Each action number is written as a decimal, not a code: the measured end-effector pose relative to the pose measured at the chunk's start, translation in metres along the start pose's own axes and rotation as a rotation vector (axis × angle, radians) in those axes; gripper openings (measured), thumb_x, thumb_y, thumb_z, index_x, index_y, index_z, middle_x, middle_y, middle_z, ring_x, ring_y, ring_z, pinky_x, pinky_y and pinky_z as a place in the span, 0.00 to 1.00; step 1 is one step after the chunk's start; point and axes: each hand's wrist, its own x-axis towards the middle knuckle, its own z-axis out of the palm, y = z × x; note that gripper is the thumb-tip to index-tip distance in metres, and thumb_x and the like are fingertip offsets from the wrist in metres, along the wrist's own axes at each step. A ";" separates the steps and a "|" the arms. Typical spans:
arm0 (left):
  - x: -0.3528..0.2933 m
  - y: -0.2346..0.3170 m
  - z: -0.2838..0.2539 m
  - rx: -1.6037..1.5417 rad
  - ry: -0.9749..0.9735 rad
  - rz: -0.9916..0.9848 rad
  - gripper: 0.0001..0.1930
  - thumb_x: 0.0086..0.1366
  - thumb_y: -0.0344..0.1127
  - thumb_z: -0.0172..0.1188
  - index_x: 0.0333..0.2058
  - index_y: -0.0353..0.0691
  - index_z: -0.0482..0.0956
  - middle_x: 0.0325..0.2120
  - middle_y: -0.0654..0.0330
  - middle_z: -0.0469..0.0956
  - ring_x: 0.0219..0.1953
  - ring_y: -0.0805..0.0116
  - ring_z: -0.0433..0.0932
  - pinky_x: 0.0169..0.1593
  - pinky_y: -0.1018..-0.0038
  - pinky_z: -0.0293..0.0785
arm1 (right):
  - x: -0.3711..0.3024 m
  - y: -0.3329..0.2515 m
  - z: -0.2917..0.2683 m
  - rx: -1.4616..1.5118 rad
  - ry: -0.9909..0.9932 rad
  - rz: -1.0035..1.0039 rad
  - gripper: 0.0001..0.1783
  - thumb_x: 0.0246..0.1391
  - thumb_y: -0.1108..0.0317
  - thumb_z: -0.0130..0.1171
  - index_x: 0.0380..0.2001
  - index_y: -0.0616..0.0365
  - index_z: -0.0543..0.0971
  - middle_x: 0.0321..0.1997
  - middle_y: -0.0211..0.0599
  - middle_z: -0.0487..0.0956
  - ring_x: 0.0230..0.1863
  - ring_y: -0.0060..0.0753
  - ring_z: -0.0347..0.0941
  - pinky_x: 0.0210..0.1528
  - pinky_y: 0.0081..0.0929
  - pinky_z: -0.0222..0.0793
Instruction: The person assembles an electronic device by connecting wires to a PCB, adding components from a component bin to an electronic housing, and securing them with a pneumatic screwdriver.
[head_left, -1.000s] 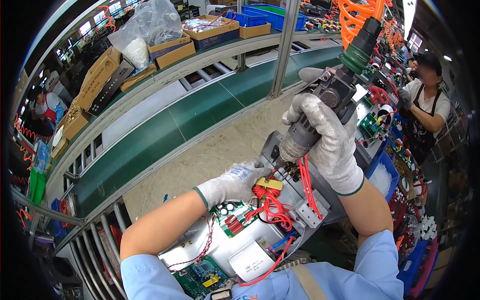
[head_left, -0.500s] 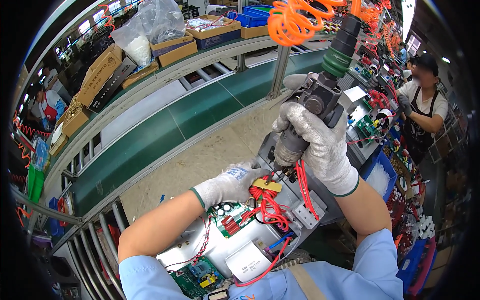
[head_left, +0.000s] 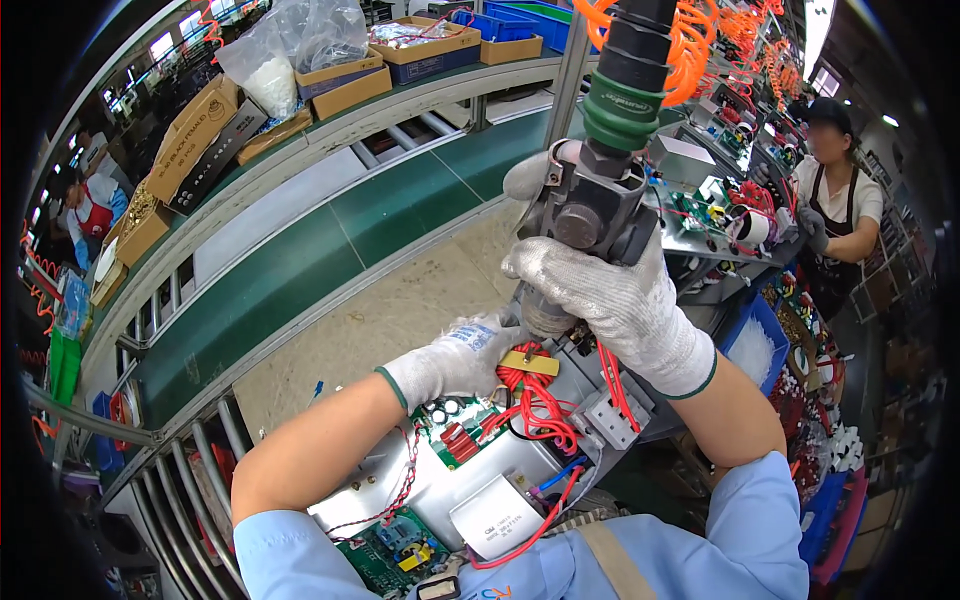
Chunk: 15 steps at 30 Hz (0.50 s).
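My right hand (head_left: 630, 305), in a white glove, wraps round a dark air-powered driver (head_left: 582, 225) that stands nearly upright, its nose down at the metal chassis (head_left: 540, 450). A green and black hose coupling (head_left: 622, 110) tops the tool. My gloved left hand (head_left: 460, 358) is at the chassis edge, beside the driver's nose. Its fingertips are bent and partly hidden there, so what they pinch is unclear. Close to them sits a red-wire coil (head_left: 540, 400) under a yellow plate (head_left: 530, 362). The driver's tip is hidden by the hands and coil.
A green circuit board (head_left: 462, 435) and a white capacitor block (head_left: 497, 518) are on the chassis. Beyond lie a green conveyor (head_left: 290, 265) and a shelf with cardboard boxes (head_left: 190, 140). Rollers (head_left: 190, 520) run at left. At right, a co-worker (head_left: 835, 200) stands by more units.
My right hand and the driver have shifted left, and the driver stands more upright with its coupling nearer the view. My left hand stays almost in place by the coil.
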 end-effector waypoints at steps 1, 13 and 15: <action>-0.001 0.003 -0.002 -0.005 -0.002 -0.002 0.41 0.40 0.35 0.74 0.59 0.53 0.73 0.55 0.49 0.71 0.59 0.46 0.70 0.61 0.57 0.68 | 0.000 0.001 0.000 0.003 -0.006 -0.011 0.32 0.50 0.80 0.61 0.59 0.59 0.65 0.50 0.43 0.76 0.45 0.27 0.76 0.46 0.31 0.78; -0.019 0.026 -0.024 -0.061 -0.148 -0.129 0.39 0.45 0.37 0.72 0.60 0.55 0.71 0.55 0.51 0.70 0.60 0.48 0.67 0.62 0.56 0.64 | -0.005 -0.007 0.005 -0.012 -0.020 0.114 0.24 0.53 0.80 0.57 0.54 0.57 0.66 0.39 0.41 0.79 0.37 0.32 0.80 0.34 0.25 0.77; -0.021 0.026 -0.024 -0.086 -0.144 -0.124 0.39 0.45 0.37 0.72 0.60 0.55 0.71 0.55 0.51 0.69 0.60 0.48 0.67 0.63 0.54 0.64 | -0.004 -0.008 0.007 0.045 -0.020 0.097 0.25 0.53 0.80 0.58 0.54 0.57 0.67 0.38 0.41 0.79 0.37 0.32 0.80 0.35 0.26 0.78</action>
